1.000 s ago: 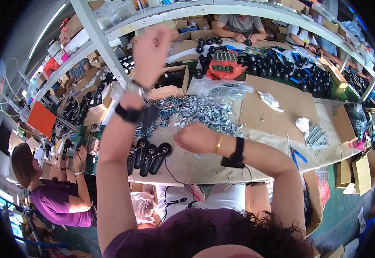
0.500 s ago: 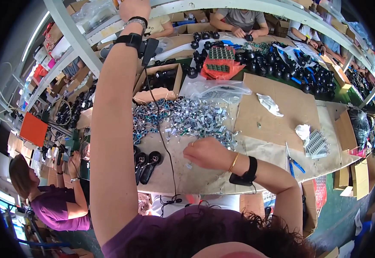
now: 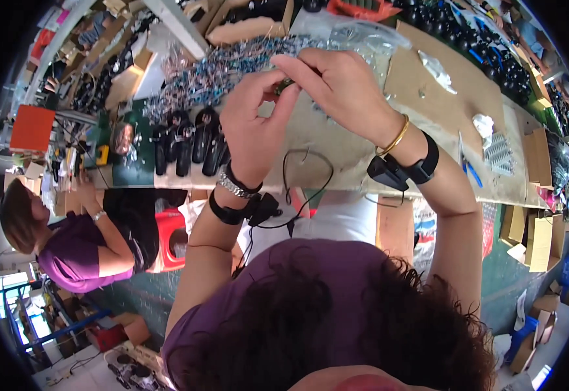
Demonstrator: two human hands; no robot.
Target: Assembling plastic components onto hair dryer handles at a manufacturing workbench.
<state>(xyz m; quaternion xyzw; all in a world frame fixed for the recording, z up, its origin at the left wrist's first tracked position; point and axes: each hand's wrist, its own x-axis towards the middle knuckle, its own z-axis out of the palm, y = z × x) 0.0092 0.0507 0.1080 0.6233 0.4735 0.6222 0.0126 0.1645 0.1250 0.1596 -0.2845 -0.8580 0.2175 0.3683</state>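
My left hand (image 3: 253, 124) and my right hand (image 3: 344, 91) meet above the bench, fingertips close together. Between them is a small dark green piece (image 3: 283, 86), too small and covered to name further. The left thumb and fingers pinch it. My right thumb and fingers close over its upper side, and the right fingertips are partly hidden. Behind the hands spreads a heap of small metal parts with thin coloured wires (image 3: 196, 85). Left of my left wrist lie several black rounded casings with handles (image 3: 183, 143).
A cardboard sheet (image 3: 454, 91) with crumpled white tissue (image 3: 435, 70) covers the right side. Blue-handled pliers (image 3: 472, 171) and a tray-like group of metal pieces (image 3: 501, 158) lie near the right edge. A loop of black cable (image 3: 331, 171) hangs before me. A person in purple (image 3: 89, 251) works at left.
My left hand has come down from the shelf frame to meet the right hand, with the green piece between them. My right hand has lifted off the bench. The view has tilted downward.
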